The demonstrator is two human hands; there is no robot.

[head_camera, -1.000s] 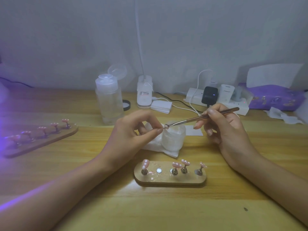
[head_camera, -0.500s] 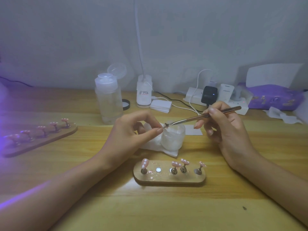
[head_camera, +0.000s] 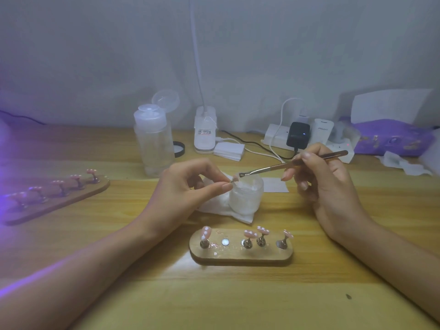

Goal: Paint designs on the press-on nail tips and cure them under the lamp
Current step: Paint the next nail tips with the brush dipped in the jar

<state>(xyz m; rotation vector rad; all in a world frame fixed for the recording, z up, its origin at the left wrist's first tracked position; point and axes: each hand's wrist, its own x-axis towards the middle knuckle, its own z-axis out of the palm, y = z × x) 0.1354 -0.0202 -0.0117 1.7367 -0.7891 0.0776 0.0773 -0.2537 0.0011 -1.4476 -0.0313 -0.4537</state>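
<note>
Change: next to nothing over the last second. Tail of the metal tool (head_camera: 285, 165) lifted a touch and drifted right, tip kept on the same spot. Left hand (head_camera: 188, 186) unmoved.
Left hand: thumb and forefinger pinching one pink nail tip (head_camera: 234, 178), held up over the mouth of the frosted jar (head_camera: 246, 196).
Right hand (head_camera: 326, 186): gripping the tool pen-style, fingers curled round the shaft. Angled tip touching the nail tip or just off it, too small to call.
Nail tip: off its peg, in the air, slightly more exposed between the fingertips than before.
Near holder (head_camera: 240, 257): four decorated tips on pegs, plus one bare magnet spot (head_camera: 225, 242) second from left, likely home of the held tip.
Far holder (head_camera: 78, 196): five tips on pegs, left side of the desk (head_camera: 238, 301), washed in purple light. Lamp itself out of frame.
Jar: sitting on a crumpled white wipe (head_camera: 214, 207), just behind the near holder.
Back of desk: pump bottle (head_camera: 153, 144), power strip (head_camera: 276, 136).
Meaning: steady hold, not a transfer. Fine detail work ongoing on this one tip, probably nudging or placing a small dot. Cure for this tip not yet done; near set looks mostly decorated, so probably late in this batch.
Risk: tiny part, light pinch. A slip likely drops it into the jar.
</note>
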